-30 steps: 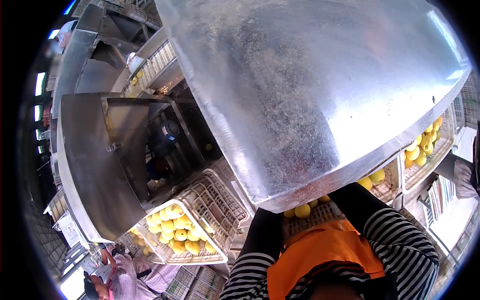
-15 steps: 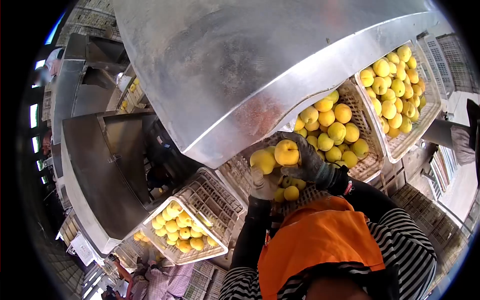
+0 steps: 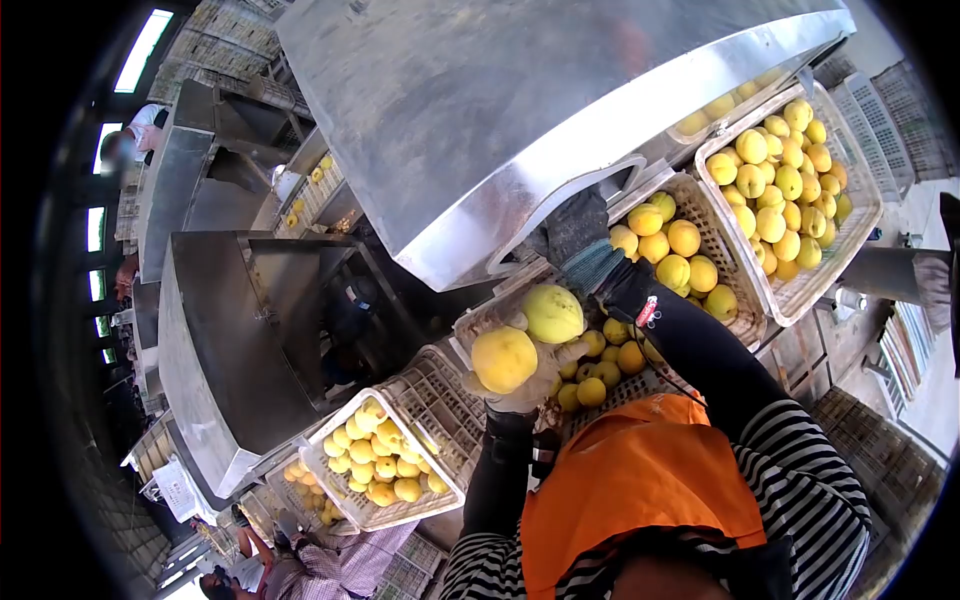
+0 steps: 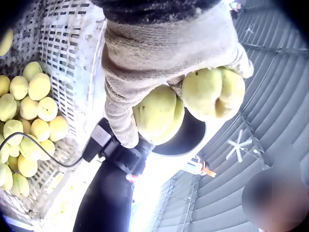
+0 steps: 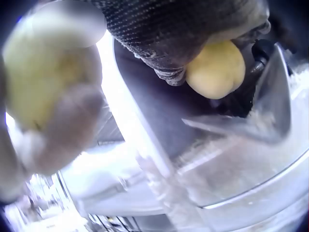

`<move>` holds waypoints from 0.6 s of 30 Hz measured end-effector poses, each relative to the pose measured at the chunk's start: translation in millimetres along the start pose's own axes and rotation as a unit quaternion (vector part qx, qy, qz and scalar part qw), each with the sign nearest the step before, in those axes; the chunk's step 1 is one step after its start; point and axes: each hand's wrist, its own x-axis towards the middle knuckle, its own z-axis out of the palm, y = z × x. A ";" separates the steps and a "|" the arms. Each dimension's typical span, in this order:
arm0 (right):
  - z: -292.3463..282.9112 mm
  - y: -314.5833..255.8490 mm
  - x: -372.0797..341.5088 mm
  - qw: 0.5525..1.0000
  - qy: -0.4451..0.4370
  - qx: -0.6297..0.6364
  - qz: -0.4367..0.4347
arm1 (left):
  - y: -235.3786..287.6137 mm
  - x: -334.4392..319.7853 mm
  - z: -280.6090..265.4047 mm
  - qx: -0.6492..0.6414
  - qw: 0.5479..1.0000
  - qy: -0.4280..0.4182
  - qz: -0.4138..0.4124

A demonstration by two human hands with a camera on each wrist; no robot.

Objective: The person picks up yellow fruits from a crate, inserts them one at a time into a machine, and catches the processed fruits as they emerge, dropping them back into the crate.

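Note:
My left hand (image 3: 515, 398), in a pale knit glove, grips two yellow peaches side by side over a crate. The head view shows one golden peach (image 3: 504, 360) and one greener peach (image 3: 552, 313); the left wrist view shows the clefts in both. My right hand (image 3: 575, 225), in a dark glove, reaches under the cut-out edge of a metal cover (image 3: 560, 120). In the right wrist view its fingers hold a peach (image 5: 217, 70) close to a bent metal plate (image 5: 270, 116). The cover hides those fingertips from the head view.
In front of the orange apron (image 3: 640, 490), more peaches (image 3: 600, 375) lie in a crate. Further peach-filled crates stand at right (image 3: 735, 285), far right (image 3: 860, 215) and left (image 3: 455, 495). A second metal machine (image 3: 215, 350) and a seated person (image 3: 350, 565) are to the left.
Both hands were beneath the cover, then came out close together, each at a peach. Now the right hand has gone back under the cover's edge, while the left holds two peaches outside.

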 end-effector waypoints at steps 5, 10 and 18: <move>18.8 18.6 -64.0 0.906 0.227 0.177 -0.312 | 6.8 11.4 80.4 0.057 0.995 -0.072 0.024; -17.5 -2.6 -119.4 0.952 0.156 0.092 -0.248 | 6.9 12.3 124.1 0.033 0.988 -0.145 -0.027; 65.6 31.1 -56.3 0.958 0.262 0.113 -0.008 | 11.3 8.0 78.2 0.153 0.987 0.033 -0.023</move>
